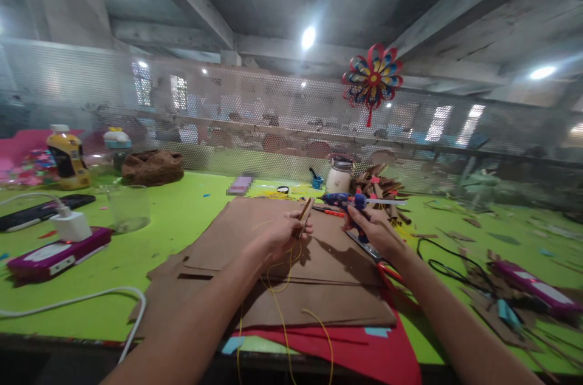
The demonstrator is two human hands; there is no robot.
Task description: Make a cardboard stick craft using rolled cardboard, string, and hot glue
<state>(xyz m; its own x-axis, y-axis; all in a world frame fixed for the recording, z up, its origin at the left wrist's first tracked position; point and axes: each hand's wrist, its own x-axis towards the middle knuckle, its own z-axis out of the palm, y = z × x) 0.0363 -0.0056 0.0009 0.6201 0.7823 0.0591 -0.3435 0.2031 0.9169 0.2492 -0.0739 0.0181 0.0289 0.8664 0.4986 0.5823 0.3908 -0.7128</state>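
Left hand (283, 235) clamps a cardboard strip (305, 213) — right hand (379, 232), apart, grips a glue gun (339, 198).

The left hand (288, 233) hides the lower part of the brown piece (306, 211) in its fingers; the right hand (377, 232) covers part of the glue gun (337, 198). The cardboard stack (255, 233) hides much of the red sheet (364, 362) by the table's (168, 218) near edge, past which the yellow string (283, 319) runs out of view. Toward the far edge, a lilac item (242, 183) is partly pixelated and, on the right, a green jar (479, 186) is blurred.
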